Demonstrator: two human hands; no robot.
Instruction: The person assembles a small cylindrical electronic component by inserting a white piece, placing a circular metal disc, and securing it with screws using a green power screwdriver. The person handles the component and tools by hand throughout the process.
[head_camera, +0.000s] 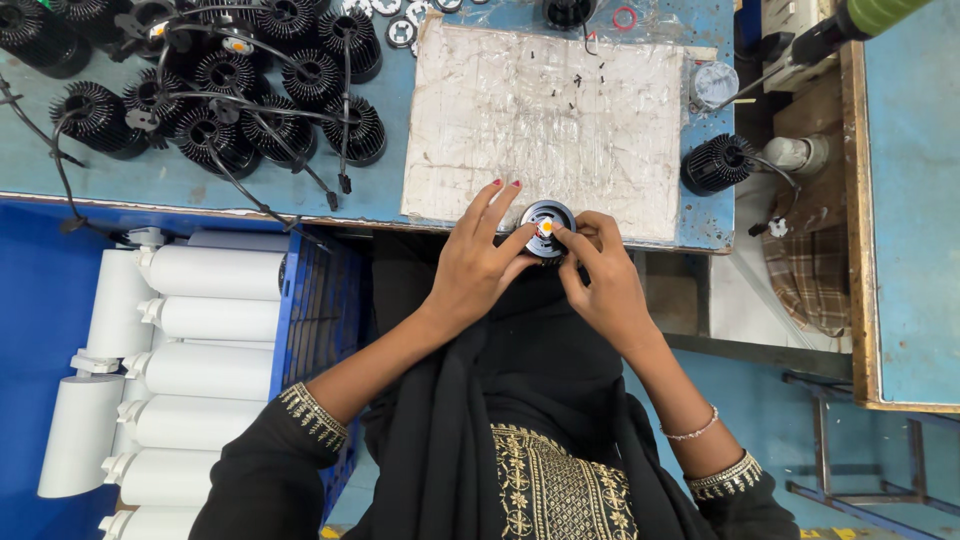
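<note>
Both my hands meet at the near edge of the blue workbench (140, 180) on a round black lamp part (546, 226) with a silver ring and a small yellow centre. My left hand (478, 262) holds its left side, index finger pressing near the centre. My right hand (598, 270) grips its right side, thumb and fingertip at the yellow centre. The part sits at the front edge of a worn cardboard sheet (545, 110) covered in clear film, with small black screws scattered on it.
Several black finned heat sinks with wires (250, 95) crowd the bench's left. Another heat sink (717, 164) lies at the right edge. A blue crate (310, 300) of white cylindrical lamp housings (205, 320) stands at my left. A second blue-topped table (915, 200) is on the right.
</note>
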